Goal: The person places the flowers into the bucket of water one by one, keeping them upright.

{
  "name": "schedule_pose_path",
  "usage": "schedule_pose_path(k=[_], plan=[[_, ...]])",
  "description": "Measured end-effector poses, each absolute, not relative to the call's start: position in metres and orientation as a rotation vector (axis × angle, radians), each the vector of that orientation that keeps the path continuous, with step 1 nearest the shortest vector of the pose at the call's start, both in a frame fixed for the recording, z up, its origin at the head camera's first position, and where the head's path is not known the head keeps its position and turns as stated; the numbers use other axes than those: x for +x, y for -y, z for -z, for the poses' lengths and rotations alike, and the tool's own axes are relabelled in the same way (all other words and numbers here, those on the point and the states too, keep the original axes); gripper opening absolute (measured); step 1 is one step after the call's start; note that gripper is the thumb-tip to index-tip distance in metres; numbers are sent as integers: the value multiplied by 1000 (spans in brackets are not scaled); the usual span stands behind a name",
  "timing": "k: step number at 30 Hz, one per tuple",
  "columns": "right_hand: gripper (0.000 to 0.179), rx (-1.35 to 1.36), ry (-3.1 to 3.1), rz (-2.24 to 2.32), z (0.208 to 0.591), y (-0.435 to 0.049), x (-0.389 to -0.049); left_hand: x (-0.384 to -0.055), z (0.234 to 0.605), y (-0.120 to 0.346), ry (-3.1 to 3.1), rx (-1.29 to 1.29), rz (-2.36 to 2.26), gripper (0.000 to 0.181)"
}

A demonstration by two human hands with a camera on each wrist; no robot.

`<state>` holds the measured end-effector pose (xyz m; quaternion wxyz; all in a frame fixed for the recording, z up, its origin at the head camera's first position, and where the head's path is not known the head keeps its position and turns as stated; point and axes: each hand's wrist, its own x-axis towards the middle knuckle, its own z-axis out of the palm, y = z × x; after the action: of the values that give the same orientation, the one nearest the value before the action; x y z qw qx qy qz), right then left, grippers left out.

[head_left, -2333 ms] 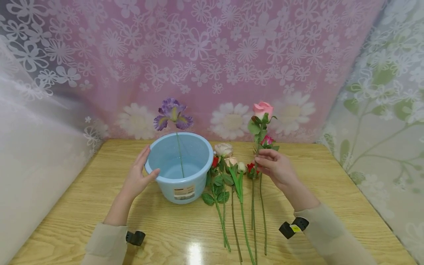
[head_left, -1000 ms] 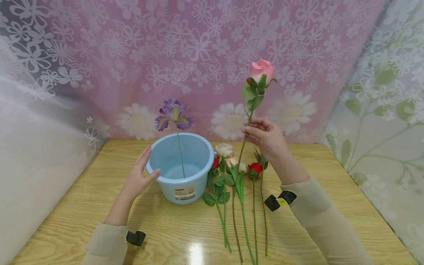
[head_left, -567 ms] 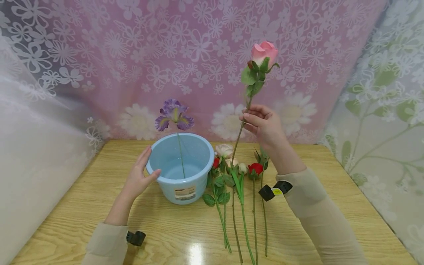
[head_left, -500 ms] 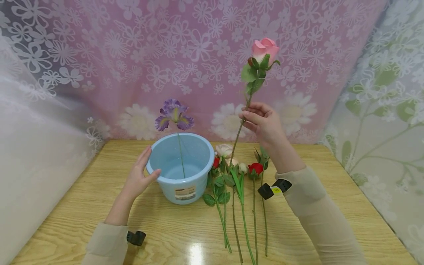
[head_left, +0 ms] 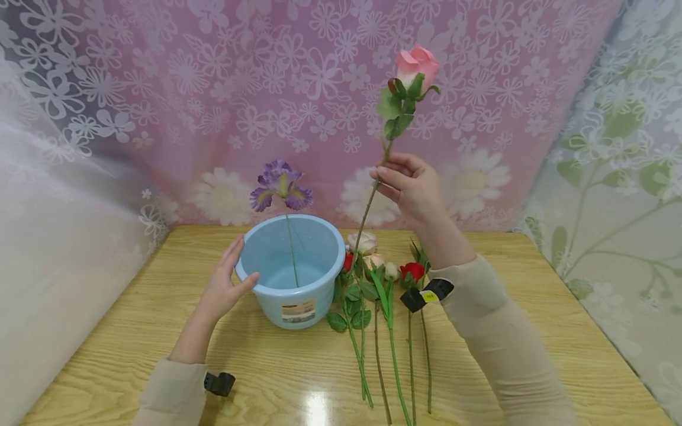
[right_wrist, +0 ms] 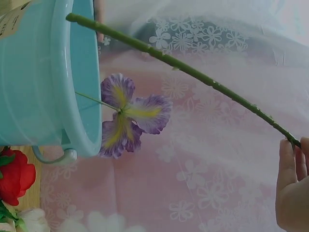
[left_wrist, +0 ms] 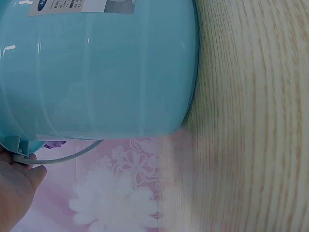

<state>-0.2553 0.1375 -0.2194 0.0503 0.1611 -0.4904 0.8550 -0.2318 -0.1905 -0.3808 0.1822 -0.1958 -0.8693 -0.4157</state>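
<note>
My right hand (head_left: pixel 421 192) pinches the stem of a pink rose (head_left: pixel 417 68) between thumb and fingers, lifted above the table. The stem slants down to the left; in the right wrist view its cut end (right_wrist: pixel 72 18) shows in front of the bucket's rim. The light blue bucket (head_left: pixel 298 302) stands upright on the table. My left hand (head_left: pixel 218 290) rests against its left rim with fingers and thumb spread and fairly straight. In the left wrist view that hand (left_wrist: pixel 17 188) is beside the bucket's handle (left_wrist: pixel 63 158). A purple iris (head_left: pixel 280 184) stands inside the bucket.
Right of the bucket, several flowers lie on the wooden table (head_left: pixel 256 378): a cream rose (head_left: pixel 363 241), a white bud (head_left: pixel 391 271) and a red rose (head_left: pixel 412 272), stems toward me. A pink floral curtain (head_left: pixel 319 118) hangs behind.
My right hand has raised the pink rose from among the lying flowers and carried it up and left, its stem now tilted toward the bucket. My left hand has stayed on the rim.
</note>
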Motion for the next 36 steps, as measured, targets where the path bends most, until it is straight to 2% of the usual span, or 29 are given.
schedule_pose_path(k=[10, 21, 36], plan=[[15, 510, 1440, -2628, 219, -121, -261, -231, 380, 190, 2472, -546, 1167, 75], [15, 409, 1430, -2647, 221, -101, -266, -231, 381, 191, 2470, -556, 1177, 76], [18, 404, 1468, -2624, 230, -92, -270, -230, 381, 191, 2475, -554, 1171, 74]])
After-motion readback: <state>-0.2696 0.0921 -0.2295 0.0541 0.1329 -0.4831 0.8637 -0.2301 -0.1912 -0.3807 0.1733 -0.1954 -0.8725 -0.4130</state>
